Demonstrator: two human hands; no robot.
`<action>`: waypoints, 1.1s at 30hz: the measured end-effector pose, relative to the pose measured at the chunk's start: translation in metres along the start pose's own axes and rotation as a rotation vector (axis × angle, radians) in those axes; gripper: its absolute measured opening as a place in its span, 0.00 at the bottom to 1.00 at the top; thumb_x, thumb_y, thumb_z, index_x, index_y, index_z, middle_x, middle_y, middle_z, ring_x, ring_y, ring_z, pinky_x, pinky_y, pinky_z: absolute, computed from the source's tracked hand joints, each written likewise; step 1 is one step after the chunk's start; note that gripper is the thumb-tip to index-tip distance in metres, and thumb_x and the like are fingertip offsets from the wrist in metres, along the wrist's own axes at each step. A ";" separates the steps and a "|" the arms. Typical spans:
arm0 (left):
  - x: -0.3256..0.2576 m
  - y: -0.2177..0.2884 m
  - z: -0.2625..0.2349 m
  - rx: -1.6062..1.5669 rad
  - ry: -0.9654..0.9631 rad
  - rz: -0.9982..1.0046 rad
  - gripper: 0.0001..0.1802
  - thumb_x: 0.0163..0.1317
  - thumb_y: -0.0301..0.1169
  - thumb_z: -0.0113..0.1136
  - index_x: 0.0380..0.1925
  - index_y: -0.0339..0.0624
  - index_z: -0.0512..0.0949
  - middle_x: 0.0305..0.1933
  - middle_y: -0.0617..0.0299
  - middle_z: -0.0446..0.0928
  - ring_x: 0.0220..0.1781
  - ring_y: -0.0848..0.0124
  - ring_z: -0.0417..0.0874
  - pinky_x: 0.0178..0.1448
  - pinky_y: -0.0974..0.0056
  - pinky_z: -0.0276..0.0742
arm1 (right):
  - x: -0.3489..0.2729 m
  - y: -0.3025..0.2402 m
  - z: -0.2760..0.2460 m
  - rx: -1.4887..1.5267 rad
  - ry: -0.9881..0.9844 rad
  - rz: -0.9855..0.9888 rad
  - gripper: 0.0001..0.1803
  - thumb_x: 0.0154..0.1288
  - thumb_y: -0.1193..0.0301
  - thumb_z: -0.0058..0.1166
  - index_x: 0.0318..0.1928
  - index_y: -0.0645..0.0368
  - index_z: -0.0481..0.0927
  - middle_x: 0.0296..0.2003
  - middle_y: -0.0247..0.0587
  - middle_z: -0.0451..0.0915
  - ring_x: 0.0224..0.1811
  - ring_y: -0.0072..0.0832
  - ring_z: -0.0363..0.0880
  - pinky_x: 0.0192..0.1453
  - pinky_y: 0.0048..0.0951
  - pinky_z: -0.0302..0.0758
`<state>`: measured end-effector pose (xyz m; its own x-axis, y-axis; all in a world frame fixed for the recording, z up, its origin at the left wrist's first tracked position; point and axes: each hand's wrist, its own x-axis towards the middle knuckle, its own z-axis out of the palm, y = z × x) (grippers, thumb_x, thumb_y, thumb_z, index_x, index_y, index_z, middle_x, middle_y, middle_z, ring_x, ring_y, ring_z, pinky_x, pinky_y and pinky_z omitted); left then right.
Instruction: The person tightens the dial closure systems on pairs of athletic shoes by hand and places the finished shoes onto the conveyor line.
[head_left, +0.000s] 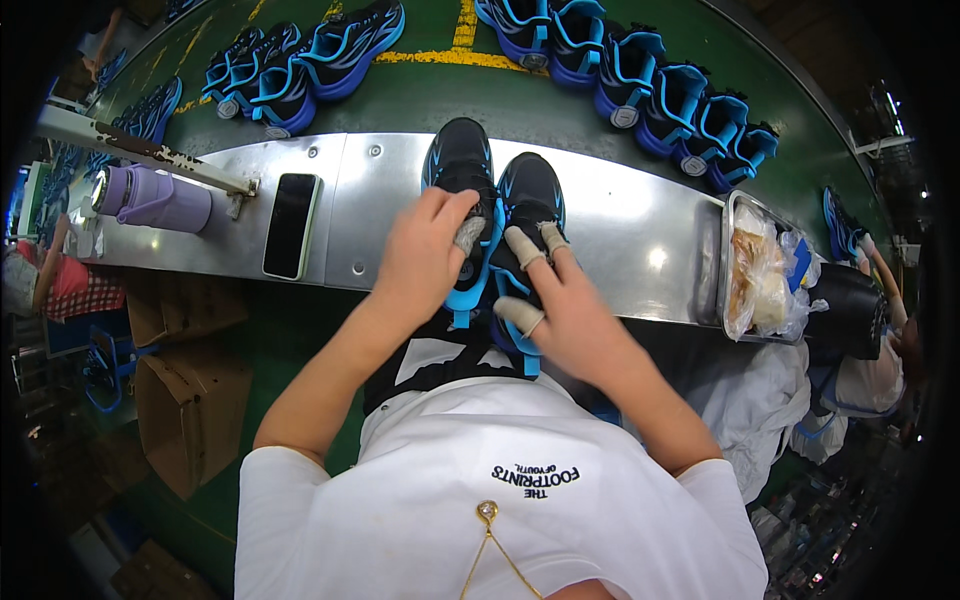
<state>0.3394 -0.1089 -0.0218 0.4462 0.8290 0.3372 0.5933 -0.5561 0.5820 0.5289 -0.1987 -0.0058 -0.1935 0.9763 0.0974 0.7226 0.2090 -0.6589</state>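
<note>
Two black sneakers with bright blue trim stand side by side on the metal ledge before me, toes pointing away. My left hand [424, 250] is closed over the lacing of the left sneaker [459, 150], its fingers curled and a pale cover on the thumb. What its fingertips pinch is hidden. On the right sneaker [531, 180], my right hand [570, 315] grips around the collar. Its index and middle fingers lie near the laces and its thumb by the heel opening. These three digits wear beige finger covers.
A dark-screened phone [291, 226] and a lilac tumbler [165, 199] are on the ledge to the left, near a chipped white bar [140, 146]. At right, a metal tray [729, 270] holds bagged items. Beyond, rows of sneakers [628, 75] stand on a green surface.
</note>
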 end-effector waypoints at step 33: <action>0.021 -0.001 0.011 -0.056 -0.087 0.088 0.14 0.53 0.20 0.59 0.41 0.42 0.83 0.47 0.59 0.78 0.49 0.61 0.78 0.52 0.61 0.75 | 0.020 0.037 -0.025 -0.132 -0.202 -0.418 0.17 0.50 0.75 0.63 0.44 0.56 0.84 0.49 0.43 0.74 0.51 0.40 0.73 0.55 0.37 0.74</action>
<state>0.3555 -0.0918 -0.0234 0.5527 0.7677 0.3244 0.5126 -0.6200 0.5941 0.5687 -0.1702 -0.0093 -0.6011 0.7790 0.1783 0.6309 0.5995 -0.4926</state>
